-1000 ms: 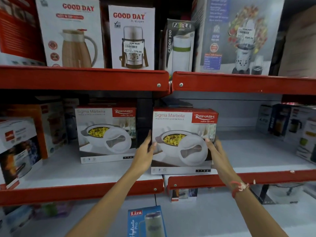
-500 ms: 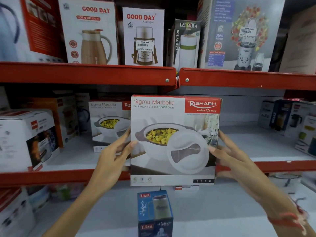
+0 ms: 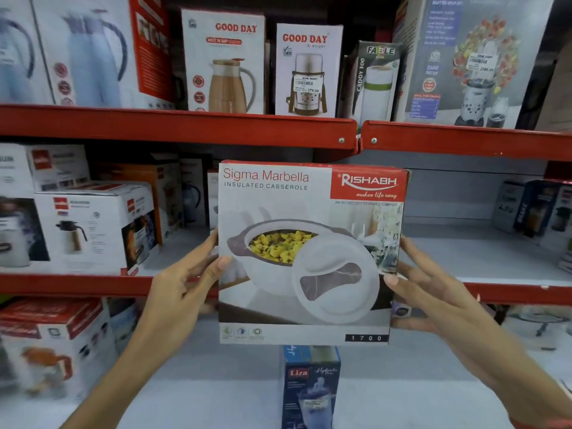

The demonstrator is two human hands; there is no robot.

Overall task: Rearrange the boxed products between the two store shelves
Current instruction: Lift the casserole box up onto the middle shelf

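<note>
Left hand [image 3: 182,292] & right hand [image 3: 433,301] each press flat on opposite sides of the casserole box [image 3: 309,252], fingers spread, thumbs on its front; box is held in the air, clear of the red mid shelf [image 3: 77,284] behind it. Risk: it's a side squeeze w/ nothing under the base, so if pressure eases, box could slide down onto the small Liza box [image 3: 311,385] just below. Vs a sec ago: box was standing on the shelf, now pulled out toward the camera.

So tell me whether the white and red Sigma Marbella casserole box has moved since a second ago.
Yes. The white and red casserole box left the red-edged middle shelf, pulled out toward the camera between both hands.
</note>
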